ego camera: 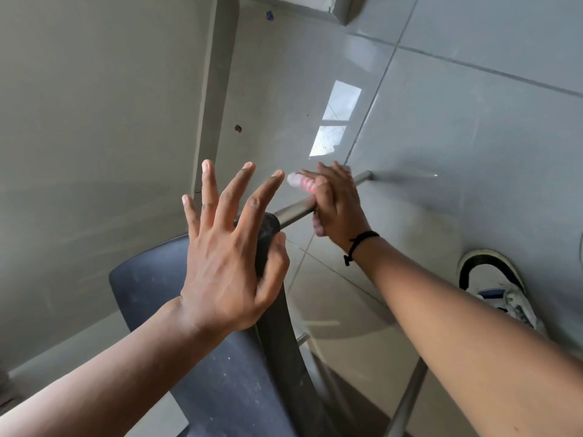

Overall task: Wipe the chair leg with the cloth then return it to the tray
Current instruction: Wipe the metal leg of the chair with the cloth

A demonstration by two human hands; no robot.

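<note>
A dark plastic chair (220,383) is tipped over, its metal leg (295,212) pointing away across the floor. My right hand (336,205) is wrapped around that leg, pressing a white cloth with red stripes (301,182) against it; only a blurred end of the cloth shows past my fingers. My left hand (230,247) rests its palm and thumb on the black seat corner where the leg joins, fingers spread wide. No tray is in view.
Glossy grey floor tiles (457,121) spread to the right, and a pale wall (94,121) rises on the left. A white and black shoe (498,288) stands at the right. Another metal chair leg (407,402) runs at the bottom.
</note>
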